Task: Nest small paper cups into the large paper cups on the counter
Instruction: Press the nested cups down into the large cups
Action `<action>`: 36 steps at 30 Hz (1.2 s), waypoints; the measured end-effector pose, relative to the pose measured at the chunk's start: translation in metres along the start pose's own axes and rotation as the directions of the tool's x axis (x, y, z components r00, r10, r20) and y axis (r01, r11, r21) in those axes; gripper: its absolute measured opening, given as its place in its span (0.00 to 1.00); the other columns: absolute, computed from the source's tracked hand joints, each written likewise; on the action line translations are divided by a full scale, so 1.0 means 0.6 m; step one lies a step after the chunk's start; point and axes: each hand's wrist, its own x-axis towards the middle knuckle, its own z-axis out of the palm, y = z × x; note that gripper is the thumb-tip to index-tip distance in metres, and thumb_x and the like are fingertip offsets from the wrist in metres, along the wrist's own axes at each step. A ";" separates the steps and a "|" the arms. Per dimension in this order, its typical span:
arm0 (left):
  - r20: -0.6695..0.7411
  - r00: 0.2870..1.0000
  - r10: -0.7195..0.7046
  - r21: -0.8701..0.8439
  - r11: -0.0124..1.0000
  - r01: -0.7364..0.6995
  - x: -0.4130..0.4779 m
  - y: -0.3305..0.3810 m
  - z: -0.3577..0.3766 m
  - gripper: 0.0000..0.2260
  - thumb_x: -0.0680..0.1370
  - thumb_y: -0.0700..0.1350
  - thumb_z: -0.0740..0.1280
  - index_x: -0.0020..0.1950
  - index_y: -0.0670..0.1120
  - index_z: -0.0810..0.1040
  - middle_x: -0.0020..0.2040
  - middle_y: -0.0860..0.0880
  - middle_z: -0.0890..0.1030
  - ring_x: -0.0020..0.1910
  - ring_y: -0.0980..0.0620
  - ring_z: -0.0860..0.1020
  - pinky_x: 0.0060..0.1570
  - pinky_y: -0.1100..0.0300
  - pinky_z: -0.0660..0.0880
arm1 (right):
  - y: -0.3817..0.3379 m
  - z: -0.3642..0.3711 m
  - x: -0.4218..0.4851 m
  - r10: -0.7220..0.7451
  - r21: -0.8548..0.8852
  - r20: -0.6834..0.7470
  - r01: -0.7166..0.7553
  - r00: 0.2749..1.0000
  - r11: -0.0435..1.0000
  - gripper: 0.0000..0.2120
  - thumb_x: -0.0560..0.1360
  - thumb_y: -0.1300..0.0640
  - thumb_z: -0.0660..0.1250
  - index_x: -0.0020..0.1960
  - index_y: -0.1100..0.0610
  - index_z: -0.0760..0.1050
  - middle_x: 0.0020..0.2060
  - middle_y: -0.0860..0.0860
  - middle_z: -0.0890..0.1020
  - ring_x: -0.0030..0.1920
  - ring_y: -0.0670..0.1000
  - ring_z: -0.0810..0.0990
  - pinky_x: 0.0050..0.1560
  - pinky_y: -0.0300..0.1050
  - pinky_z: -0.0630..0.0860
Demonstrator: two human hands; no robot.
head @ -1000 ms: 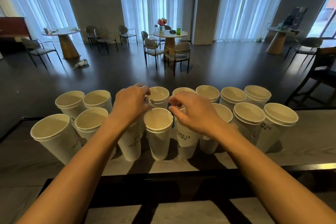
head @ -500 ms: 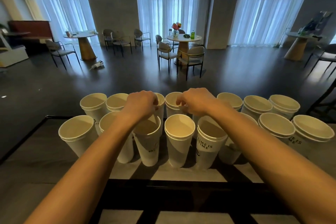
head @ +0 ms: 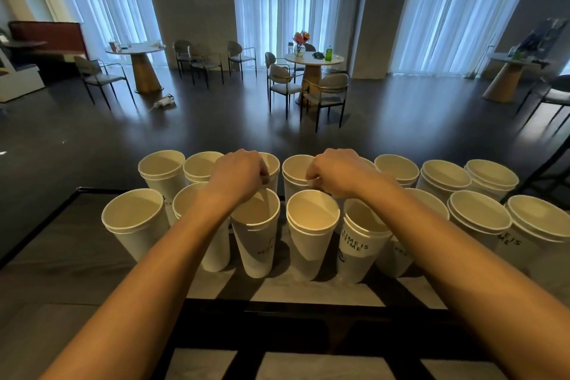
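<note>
Two rows of white paper cups stand on the counter; most show a double rim, a small cup sitting inside a large one. My left hand reaches over the front row, and its curled fingers pinch the near rim of a back-row cup, which it mostly hides. My right hand does the same on the neighbouring back-row cup, thumb and fingers closed on its right rim. Directly under my left wrist stands a front-row cup. Another front cup sits between my forearms.
More cups stretch to the left and right along the counter. The counter's far edge drops to a dark floor with round tables and chairs. A dark framed panel lies at the near edge.
The view has shifted, so the cups sit further right in frame. Both hands moved from the front-row cups to the back row, and their fingers have closed on two back-row rims.
</note>
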 end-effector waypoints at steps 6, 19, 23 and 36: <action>-0.011 1.000 0.022 0.007 1.000 -0.022 -0.004 0.006 0.002 0.11 0.81 0.51 0.67 0.58 0.50 0.86 0.51 0.50 0.87 0.44 0.50 0.84 0.46 0.56 0.81 | 0.001 0.003 -0.005 0.010 0.007 0.036 -0.010 0.999 1.000 0.06 0.77 0.55 0.68 0.51 0.48 0.84 0.42 0.48 0.84 0.37 0.48 0.81 0.43 0.46 0.82; -0.056 0.961 0.270 -0.205 0.939 -0.276 -0.081 0.017 -0.024 0.16 0.79 0.60 0.60 0.43 0.51 0.81 0.40 0.54 0.80 0.37 0.56 0.77 0.34 0.68 0.67 | -0.050 -0.035 -0.100 -0.133 0.216 -0.134 0.160 0.982 0.963 0.13 0.77 0.38 0.61 0.46 0.45 0.78 0.38 0.42 0.79 0.39 0.42 0.77 0.37 0.37 0.73; 0.083 0.958 0.274 -0.194 0.948 -0.254 -0.099 0.015 -0.021 0.22 0.72 0.70 0.59 0.46 0.54 0.80 0.41 0.56 0.81 0.38 0.58 0.79 0.33 0.70 0.67 | -0.061 -0.018 -0.107 -0.214 0.186 0.029 0.205 0.976 0.961 0.13 0.74 0.36 0.64 0.44 0.45 0.76 0.35 0.42 0.78 0.36 0.41 0.76 0.33 0.36 0.70; 0.178 0.936 0.304 -0.121 0.951 -0.286 -0.122 0.014 -0.041 0.05 0.76 0.51 0.71 0.42 0.56 0.77 0.40 0.56 0.80 0.35 0.58 0.75 0.31 0.71 0.63 | -0.072 0.003 -0.098 -0.196 0.078 0.080 0.190 0.977 0.979 0.11 0.78 0.44 0.65 0.40 0.47 0.72 0.30 0.42 0.70 0.31 0.42 0.70 0.31 0.37 0.63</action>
